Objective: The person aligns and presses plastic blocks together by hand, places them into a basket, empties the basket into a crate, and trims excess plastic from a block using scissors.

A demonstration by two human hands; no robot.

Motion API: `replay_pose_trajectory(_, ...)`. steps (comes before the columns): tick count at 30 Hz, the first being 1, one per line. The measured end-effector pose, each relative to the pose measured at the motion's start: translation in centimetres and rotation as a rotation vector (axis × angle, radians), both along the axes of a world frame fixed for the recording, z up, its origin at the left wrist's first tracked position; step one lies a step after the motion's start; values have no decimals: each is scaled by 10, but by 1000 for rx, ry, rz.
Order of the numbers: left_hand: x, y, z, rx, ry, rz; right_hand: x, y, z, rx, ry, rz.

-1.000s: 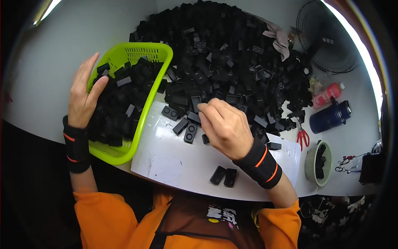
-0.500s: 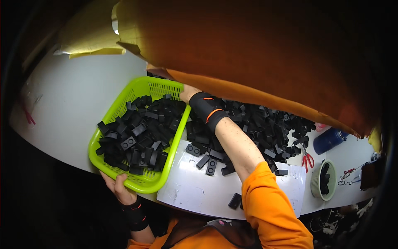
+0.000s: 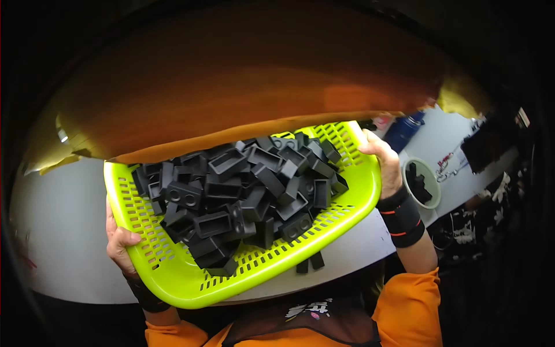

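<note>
A lime-green slotted basket (image 3: 243, 292) is held up in front of me, its long side slanting up toward the right. Many black plastic blocks (image 3: 231, 191), hollow on one face and with two round marks on another, fill it. My left hand (image 3: 122, 247) grips the basket's left end, thumb over the rim. At the right end, my right hand (image 3: 384, 162) is closed around the rim. Both wrists wear black bands. The basket's far edge is partly hidden behind a brown sheet-like flap.
Across the top hangs the brown flap (image 3: 260, 75). On the white table (image 3: 58, 231) at right stand a blue bottle (image 3: 403, 133) and a pale round tub (image 3: 435, 199) with black pieces. A couple of black blocks (image 3: 310, 264) lie below the basket's near edge.
The basket has been lifted off the table, turned, and brought closer and to the right. My right hand has shifted from its far side to its right end.
</note>
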State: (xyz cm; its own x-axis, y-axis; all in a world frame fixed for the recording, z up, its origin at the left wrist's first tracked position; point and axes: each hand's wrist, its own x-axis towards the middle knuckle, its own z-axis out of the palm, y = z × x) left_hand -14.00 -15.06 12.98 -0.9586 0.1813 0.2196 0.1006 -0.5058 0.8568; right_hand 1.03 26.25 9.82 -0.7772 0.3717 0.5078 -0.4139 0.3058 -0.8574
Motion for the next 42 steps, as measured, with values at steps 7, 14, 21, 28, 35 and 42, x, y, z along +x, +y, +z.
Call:
replay_pose_trajectory(7,-8,110,10,3,-35,-582,215,-50,-52,-1030,-302,-162)
replay_pose_trajectory(14,26,215,11,-146,90,-1149,365,-171,-52,-1223,-16,-485)
replay_pose_trajectory(21,114,338,12,209,-199,-1806,436,-262,-22,-1149,282,-817)
replay_pose_trajectory(28,214,371,-73,-259,1729,-1152,589,-465,-73,-46,-42,-1766)
replay_pose_trajectory(35,252,398,-170,-741,2369,-890,558,-580,-49,-612,884,-2069)
replay_pose_trajectory(42,208,444,-223,-472,2410,-816,601,-758,-124,-480,1069,-2638)
